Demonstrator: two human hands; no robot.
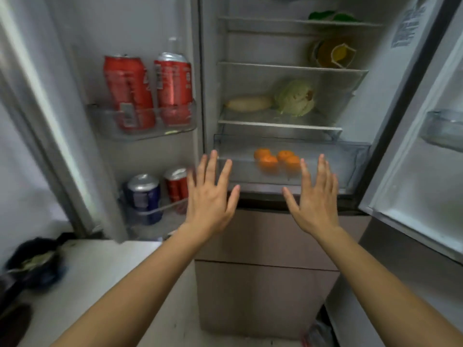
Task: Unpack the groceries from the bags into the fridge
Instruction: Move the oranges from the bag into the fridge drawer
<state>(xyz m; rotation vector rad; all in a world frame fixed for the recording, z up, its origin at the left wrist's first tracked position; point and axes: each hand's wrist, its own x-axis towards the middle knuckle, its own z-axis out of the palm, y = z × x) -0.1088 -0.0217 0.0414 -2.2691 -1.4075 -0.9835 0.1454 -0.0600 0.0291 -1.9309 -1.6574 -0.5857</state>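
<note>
The fridge stands open with both doors swung out. My left hand (210, 194) and my right hand (314, 196) are held flat with fingers spread, empty, just in front of the clear bottom drawer (350, 156). Several oranges (276, 159) lie in that drawer. On the shelf above sit a green cabbage (295, 97) and a pale long vegetable (248, 103). A yellow bowl-like item (334, 53) is one shelf higher, and something green (330, 16) is on the top shelf.
The left door's upper rack (105, 123) holds two red cans (147, 88); its lower rack holds a blue can (144, 196) and a red can (176, 186). The right door (413, 171) has an empty bin (443, 126). A dark bag (35, 261) lies on the floor at left.
</note>
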